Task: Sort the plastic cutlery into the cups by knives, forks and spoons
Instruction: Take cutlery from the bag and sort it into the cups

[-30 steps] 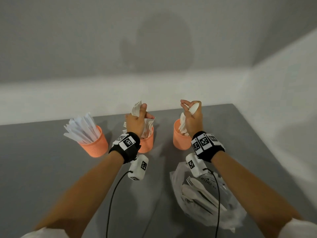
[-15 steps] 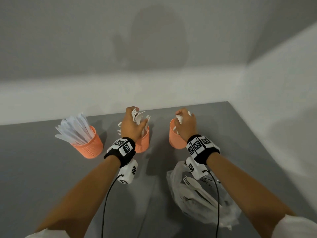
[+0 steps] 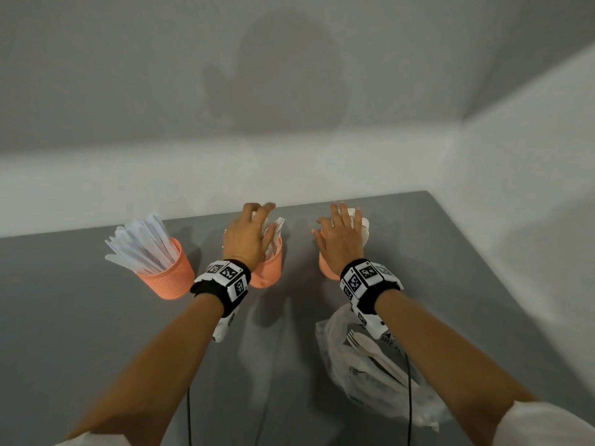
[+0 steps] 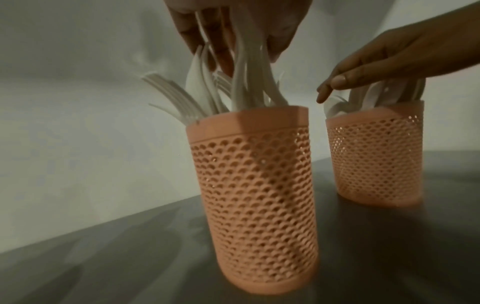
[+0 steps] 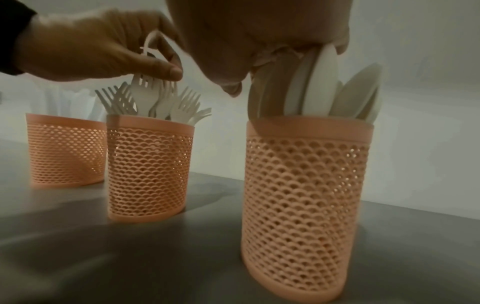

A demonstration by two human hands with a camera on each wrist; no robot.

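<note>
Both grips loose | your left hand (image 3: 246,239): slack fingers (image 4: 221,53) among forks (image 5: 182,107) (middle cup (image 3: 269,273)) | your right hand (image 3: 341,243): flat on spoons (image 5: 322,82)

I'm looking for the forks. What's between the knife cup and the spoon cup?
The fork cup stands between them, under the left hand. The head and right wrist views both show it.

Three perforated orange cups are stood upright in a row: pale knives (image 3: 141,246) are fanned in the left cup (image 3: 167,281), white forks (image 5: 158,102) in the middle cup (image 5: 149,170), white spoons (image 5: 324,86) in the right cup (image 5: 306,185). Unsorted cutlery (image 3: 370,347) is left in a clear bag (image 3: 386,400).
</note>
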